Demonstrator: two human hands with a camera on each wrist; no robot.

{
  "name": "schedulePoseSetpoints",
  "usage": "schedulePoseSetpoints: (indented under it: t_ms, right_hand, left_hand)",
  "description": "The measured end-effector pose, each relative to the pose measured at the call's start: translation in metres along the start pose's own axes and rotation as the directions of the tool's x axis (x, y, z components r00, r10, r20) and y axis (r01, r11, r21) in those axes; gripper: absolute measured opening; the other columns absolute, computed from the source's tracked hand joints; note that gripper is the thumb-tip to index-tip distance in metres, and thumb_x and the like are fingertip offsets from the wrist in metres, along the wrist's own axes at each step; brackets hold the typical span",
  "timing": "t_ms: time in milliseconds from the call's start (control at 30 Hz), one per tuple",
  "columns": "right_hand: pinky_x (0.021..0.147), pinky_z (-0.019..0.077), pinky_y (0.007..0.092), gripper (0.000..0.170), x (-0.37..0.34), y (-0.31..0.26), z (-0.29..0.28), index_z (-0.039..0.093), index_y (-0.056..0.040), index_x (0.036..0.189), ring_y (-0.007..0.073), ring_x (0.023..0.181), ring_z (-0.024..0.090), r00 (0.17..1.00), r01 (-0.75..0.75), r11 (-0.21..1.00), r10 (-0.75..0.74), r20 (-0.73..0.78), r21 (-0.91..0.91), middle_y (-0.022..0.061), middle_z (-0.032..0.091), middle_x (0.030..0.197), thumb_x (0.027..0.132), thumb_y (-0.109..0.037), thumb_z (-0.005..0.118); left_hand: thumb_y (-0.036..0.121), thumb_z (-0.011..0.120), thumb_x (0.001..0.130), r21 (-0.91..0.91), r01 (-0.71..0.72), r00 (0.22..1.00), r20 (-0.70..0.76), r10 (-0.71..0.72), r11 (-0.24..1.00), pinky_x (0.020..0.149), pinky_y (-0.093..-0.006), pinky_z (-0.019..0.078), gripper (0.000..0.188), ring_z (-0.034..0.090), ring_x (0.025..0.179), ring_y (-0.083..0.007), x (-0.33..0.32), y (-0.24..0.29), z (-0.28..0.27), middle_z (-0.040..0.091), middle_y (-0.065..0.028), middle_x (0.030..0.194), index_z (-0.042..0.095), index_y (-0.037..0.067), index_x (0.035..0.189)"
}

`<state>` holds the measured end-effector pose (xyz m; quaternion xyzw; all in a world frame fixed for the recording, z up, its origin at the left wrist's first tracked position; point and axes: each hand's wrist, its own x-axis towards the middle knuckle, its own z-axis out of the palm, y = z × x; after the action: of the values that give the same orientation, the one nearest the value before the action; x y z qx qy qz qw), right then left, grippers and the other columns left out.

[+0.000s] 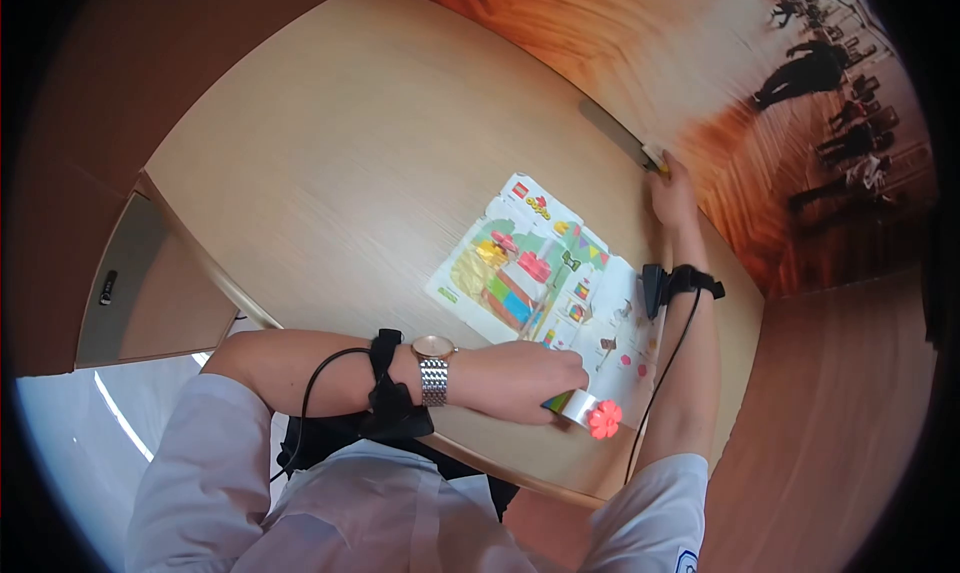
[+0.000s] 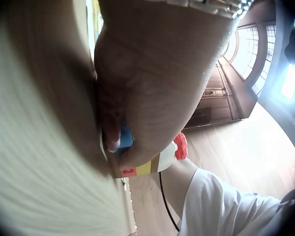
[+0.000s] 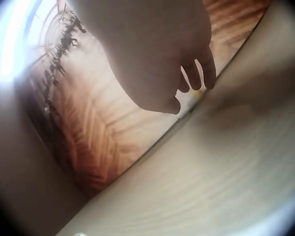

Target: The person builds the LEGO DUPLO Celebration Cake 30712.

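A stack of toy building bricks is gripped in my left hand at the near edge of the table. Red, yellow, white and blue parts show in the left wrist view, and a coral-red flower piece caps the end pointing away from the fingers. At the far right edge of the table, my right hand holds a small white and yellow piece between thumb and fingers. In the right wrist view, that hand partly hides the piece, so its kind is unclear.
An unfolded instruction leaflet with brick pictures lies on the pale wooden table, between the two arms. A dark slot marks the far edge. Beyond it stands a picture-covered wall. A cable runs along the right forearm.
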<state>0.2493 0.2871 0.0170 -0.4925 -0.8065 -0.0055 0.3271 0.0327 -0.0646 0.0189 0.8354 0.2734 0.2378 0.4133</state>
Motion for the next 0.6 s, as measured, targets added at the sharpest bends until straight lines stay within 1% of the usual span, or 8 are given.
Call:
schedulePoseSetpoints:
  t_ms: [100,167,300,367,400,467,500,600]
  right_hand:
    - [0.103,0.0535,0.0439,0.035,0.013,0.016,0.016,0.075,-0.0054,0.129,0.0363,0.117,0.07,0.999,0.006,0.998,-0.008,-0.036,-0.057,0.0218,0.072,0.128,0.097,-0.019,0.07]
    - [0.096,0.0554,0.0445,0.03,0.014,0.019,0.011,0.075,-0.0063,0.123,0.036,0.109,0.071,0.995,-0.029,0.99,0.042,0.095,-0.14,0.0205,0.073,0.12,0.096,-0.018,0.071]
    - [0.09,0.0556,0.0443,0.025,-0.003,-0.001,-0.011,0.075,-0.0063,0.118,0.0354,0.101,0.071,0.986,-0.041,0.992,0.059,0.154,-0.121,0.0204,0.074,0.114,0.096,-0.019,0.072]
    - [0.084,0.0555,0.0388,0.025,-0.017,-0.007,-0.02,0.074,-0.0045,0.118,0.0269,0.093,0.071,0.994,-0.1,0.988,0.095,0.049,0.116,0.0147,0.075,0.104,0.096,-0.016,0.074]
    - [0.084,0.0555,0.0388,0.025,-0.027,-0.012,-0.025,0.074,-0.0045,0.118,0.0269,0.093,0.071,0.994,-0.099,0.989,0.094,0.049,0.111,0.0147,0.075,0.104,0.096,-0.016,0.074]
    - [0.08,0.0533,0.0307,0.021,-0.057,-0.026,-0.042,0.072,-0.0024,0.118,0.0149,0.089,0.067,0.982,-0.18,0.852,0.182,0.045,0.492,0.0056,0.072,0.099,0.099,-0.011,0.074]
    - [0.08,0.0533,0.0307,0.021,-0.074,-0.041,-0.058,0.072,-0.0024,0.118,0.0149,0.089,0.067,0.982,-0.179,0.855,0.182,0.042,0.486,0.0056,0.072,0.099,0.099,-0.011,0.074]
    - [0.077,0.0498,0.0245,0.019,-0.128,-0.1,-0.123,0.07,-0.0009,0.119,0.0072,0.086,0.061,0.968,-0.245,0.805,0.238,0.084,0.54,0.0002,0.067,0.096,0.101,-0.008,0.072]
  left_hand:
    - [0.02,0.074,0.091,-0.001,-0.007,1.0,0.002,0.007,1.0,0.087,-0.0495,0.0548,0.041,0.067,0.104,-0.039,-0.001,0.0,-0.002,0.06,-0.0176,0.117,0.061,0.001,0.125]
    - [0.02,0.074,0.091,0.001,-0.008,1.0,0.012,0.008,1.0,0.088,-0.0495,0.0549,0.042,0.067,0.104,-0.0389,-0.001,0.002,-0.002,0.06,-0.0177,0.117,0.061,0.0,0.125]
    - [0.019,0.073,0.09,0.007,-0.002,1.0,0.011,0.002,1.0,0.088,-0.0494,0.0549,0.042,0.067,0.105,-0.0392,0.0,0.002,0.001,0.06,-0.0175,0.118,0.061,0.0,0.125]
    - [0.019,0.073,0.09,0.002,-0.012,1.0,-0.007,0.012,1.0,0.089,-0.0495,0.0549,0.042,0.067,0.105,-0.0393,0.0,0.001,0.001,0.06,-0.0177,0.118,0.061,0.0,0.125]
    - [0.019,0.073,0.09,0.01,-0.014,1.0,-0.011,0.014,1.0,0.088,-0.0496,0.0548,0.041,0.067,0.105,-0.0395,0.0,0.001,0.001,0.061,-0.0178,0.118,0.061,0.0,0.125]
    - [0.019,0.073,0.09,0.014,-0.023,1.0,-0.015,0.024,1.0,0.088,-0.0496,0.0547,0.041,0.067,0.105,-0.0396,0.0,0.001,0.003,0.061,-0.0179,0.118,0.061,0.0,0.125]
    - [0.019,0.074,0.09,0.013,-0.026,0.999,-0.024,0.026,1.0,0.088,-0.0495,0.0546,0.041,0.067,0.105,-0.0397,0.0,0.001,0.003,0.061,-0.018,0.118,0.062,0.0,0.125]
    - [0.021,0.074,0.09,0.014,-0.024,0.999,-0.021,0.024,1.0,0.087,-0.0494,0.0543,0.042,0.067,0.104,-0.0399,0.001,0.001,0.001,0.062,-0.0181,0.117,0.062,0.001,0.125]
